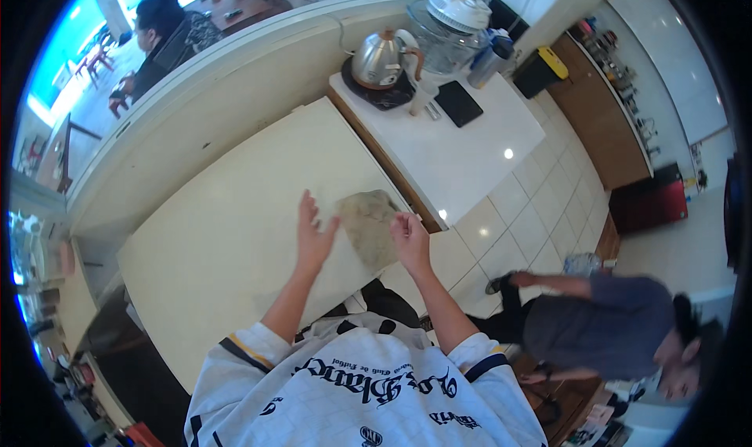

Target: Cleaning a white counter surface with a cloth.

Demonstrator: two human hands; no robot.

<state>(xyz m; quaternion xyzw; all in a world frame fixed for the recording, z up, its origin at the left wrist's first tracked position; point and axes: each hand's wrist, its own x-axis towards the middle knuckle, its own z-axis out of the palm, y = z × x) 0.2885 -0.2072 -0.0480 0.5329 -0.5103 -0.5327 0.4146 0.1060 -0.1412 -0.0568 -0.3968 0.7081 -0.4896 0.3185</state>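
Observation:
Before me, a greyish-beige cloth (370, 227) lies crumpled on the cream tabletop (235, 212), near its right edge. My left hand (316, 230) is raised just left of the cloth, fingers apart, holding nothing. My right hand (410, 238) is at the cloth's right side with its fingers curled in. Whether it pinches the cloth's edge or only hovers beside it, I cannot tell.
A white counter (470, 165) adjoins at the right, bearing a steel gooseneck kettle (378, 59) on a dark base, a cup (422, 97), a black flat device (458, 103) and a bottle (490, 65). A person (599, 323) in a dark shirt stands at the right. A low wall (247, 89) borders the table.

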